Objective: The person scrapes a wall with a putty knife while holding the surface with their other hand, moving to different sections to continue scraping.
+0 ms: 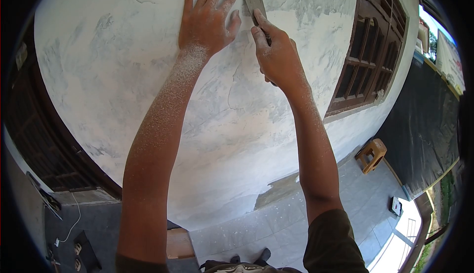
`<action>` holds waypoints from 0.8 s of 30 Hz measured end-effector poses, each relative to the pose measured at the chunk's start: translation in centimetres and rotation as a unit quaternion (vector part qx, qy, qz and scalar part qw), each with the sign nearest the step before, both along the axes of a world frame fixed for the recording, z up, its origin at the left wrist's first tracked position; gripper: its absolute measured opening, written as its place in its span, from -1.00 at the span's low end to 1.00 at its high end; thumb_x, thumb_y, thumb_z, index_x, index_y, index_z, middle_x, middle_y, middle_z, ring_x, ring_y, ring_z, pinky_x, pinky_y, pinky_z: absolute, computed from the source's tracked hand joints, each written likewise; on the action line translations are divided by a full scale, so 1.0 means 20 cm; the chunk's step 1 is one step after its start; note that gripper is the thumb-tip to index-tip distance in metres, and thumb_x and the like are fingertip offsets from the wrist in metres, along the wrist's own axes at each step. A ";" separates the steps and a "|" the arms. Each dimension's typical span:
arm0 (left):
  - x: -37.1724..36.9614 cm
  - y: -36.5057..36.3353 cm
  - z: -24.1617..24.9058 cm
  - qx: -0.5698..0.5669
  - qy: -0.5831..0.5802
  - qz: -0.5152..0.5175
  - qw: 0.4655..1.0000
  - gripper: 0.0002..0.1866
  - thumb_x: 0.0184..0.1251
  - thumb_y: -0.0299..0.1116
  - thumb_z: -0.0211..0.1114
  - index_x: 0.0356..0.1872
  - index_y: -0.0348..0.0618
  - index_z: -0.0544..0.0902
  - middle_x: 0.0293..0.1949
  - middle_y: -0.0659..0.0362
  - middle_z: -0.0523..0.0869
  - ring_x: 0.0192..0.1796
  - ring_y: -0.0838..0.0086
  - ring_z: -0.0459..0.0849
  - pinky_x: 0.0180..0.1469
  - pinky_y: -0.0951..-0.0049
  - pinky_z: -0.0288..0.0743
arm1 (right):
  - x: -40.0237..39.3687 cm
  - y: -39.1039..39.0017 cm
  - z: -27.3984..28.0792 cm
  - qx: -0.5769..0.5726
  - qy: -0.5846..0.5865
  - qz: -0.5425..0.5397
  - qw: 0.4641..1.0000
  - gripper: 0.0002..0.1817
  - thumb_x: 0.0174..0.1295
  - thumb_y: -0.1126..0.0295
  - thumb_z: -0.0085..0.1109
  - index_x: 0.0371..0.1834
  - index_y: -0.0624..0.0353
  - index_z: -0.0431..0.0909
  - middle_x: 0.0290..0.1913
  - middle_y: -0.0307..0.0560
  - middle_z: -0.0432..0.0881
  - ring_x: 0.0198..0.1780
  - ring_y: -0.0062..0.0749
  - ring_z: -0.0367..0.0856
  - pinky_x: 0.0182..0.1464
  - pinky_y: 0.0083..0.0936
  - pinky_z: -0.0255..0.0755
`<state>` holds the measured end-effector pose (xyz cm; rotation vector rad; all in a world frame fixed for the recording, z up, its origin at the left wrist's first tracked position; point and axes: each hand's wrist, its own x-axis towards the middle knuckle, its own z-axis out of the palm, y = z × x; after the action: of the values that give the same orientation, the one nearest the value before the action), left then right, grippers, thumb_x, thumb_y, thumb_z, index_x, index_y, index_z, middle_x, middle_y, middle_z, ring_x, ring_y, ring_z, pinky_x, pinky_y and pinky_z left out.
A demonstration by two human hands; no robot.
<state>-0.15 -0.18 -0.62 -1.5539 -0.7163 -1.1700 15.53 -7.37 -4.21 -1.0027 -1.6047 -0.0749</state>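
My right hand is wrapped round the handle of a putty knife, its flat metal blade pointing up against the wall. To the left, my left hand lies on the white, patchy wall with its fingers spread, holding nothing. Pale dust coats both hands and the forearms, thickest at the left wrist. Grey smears and fine cracks mark the wall's surface around the hands. The handle is mostly hidden inside my right fist.
A brown wooden window is set in the wall at right. A plastic stool stands on the tiled floor near a dark sheet. At left are a dark door, a white cable and a pair of sandals.
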 end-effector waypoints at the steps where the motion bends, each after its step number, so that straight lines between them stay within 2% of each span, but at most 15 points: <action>1: 0.00 0.00 0.00 -0.001 -0.003 0.006 1.000 -0.47 0.31 -0.20 0.23 0.29 -0.13 0.58 0.52 0.02 0.32 0.61 0.21 0.15 0.61 -0.08 -0.09 | 0.00 0.02 0.02 0.015 -0.003 0.002 1.000 -0.56 0.49 0.31 0.00 0.38 0.21 0.48 -0.09 0.34 0.73 -0.09 0.16 0.76 0.09 -0.11 0.60; 9: -0.01 -0.01 0.00 0.008 0.000 0.009 1.000 -0.45 0.32 -0.19 0.22 0.33 -0.13 0.55 0.54 0.03 0.28 0.62 0.22 0.12 0.62 -0.06 -0.10 | -0.01 -0.01 0.01 0.025 -0.016 -0.006 1.000 -0.55 0.49 0.31 -0.02 0.37 0.22 0.48 -0.09 0.35 0.72 -0.10 0.16 0.76 0.07 -0.12 0.61; 12: 0.01 0.00 0.00 -0.010 0.001 0.014 1.000 -0.46 0.33 -0.19 0.21 0.32 -0.13 0.55 0.53 0.03 0.29 0.61 0.23 0.13 0.62 -0.06 -0.10 | 0.00 -0.02 0.08 -0.038 0.012 0.006 0.999 -0.55 0.49 0.31 -0.01 0.37 0.23 0.48 -0.11 0.34 0.73 -0.12 0.16 0.77 0.06 -0.12 0.62; 14: 0.00 0.00 0.00 -0.006 -0.001 0.023 1.000 -0.46 0.32 -0.19 0.22 0.32 -0.13 0.56 0.53 0.03 0.29 0.61 0.23 0.13 0.62 -0.05 -0.10 | 0.00 0.01 0.07 0.034 -0.005 0.009 0.999 -0.55 0.49 0.31 -0.01 0.37 0.23 0.48 -0.14 0.33 0.74 -0.14 0.14 0.78 0.02 -0.13 0.63; 15: 0.00 0.00 -0.01 -0.007 -0.003 0.024 1.000 -0.46 0.32 -0.19 0.22 0.32 -0.13 0.56 0.53 0.03 0.29 0.61 0.23 0.13 0.62 -0.05 -0.10 | 0.01 0.03 0.03 0.033 -0.006 0.010 0.999 -0.55 0.49 0.31 -0.01 0.37 0.23 0.48 -0.14 0.33 0.74 -0.14 0.14 0.78 0.02 -0.13 0.63; 17: 0.00 -0.01 -0.01 -0.008 -0.004 0.009 1.000 -0.46 0.32 -0.18 0.21 0.32 -0.13 0.56 0.53 0.03 0.29 0.61 0.22 0.13 0.62 -0.05 -0.11 | 0.02 0.08 -0.07 0.075 -0.033 -0.021 0.996 -0.50 0.55 0.17 -0.05 0.49 0.02 0.38 -0.59 -0.12 0.56 -0.70 -0.54 0.45 -0.64 -0.51 0.47; 20: 0.01 -0.01 0.00 -0.011 -0.002 0.012 1.000 -0.46 0.33 -0.19 0.21 0.31 -0.12 0.56 0.53 0.03 0.30 0.61 0.22 0.13 0.62 -0.05 -0.10 | 0.02 0.04 0.00 0.027 -0.024 -0.006 0.999 -0.51 0.55 0.17 -0.05 0.49 0.02 0.38 -0.58 -0.10 0.60 -0.70 -0.54 0.46 -0.64 -0.51 0.48; 24: 0.00 -0.01 0.00 -0.025 -0.006 0.017 1.000 -0.46 0.32 -0.19 0.22 0.32 -0.11 0.56 0.52 0.03 0.30 0.61 0.22 0.12 0.62 -0.05 -0.11 | 0.01 0.01 0.05 0.017 -0.005 0.001 1.000 -0.51 0.54 0.17 -0.05 0.48 0.02 0.39 -0.56 -0.08 0.62 -0.71 -0.53 0.45 -0.64 -0.50 0.48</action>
<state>-0.06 -0.44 -0.68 -1.5720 -0.7822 -1.1459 15.79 -7.12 -3.23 -0.9759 -1.6095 -0.1055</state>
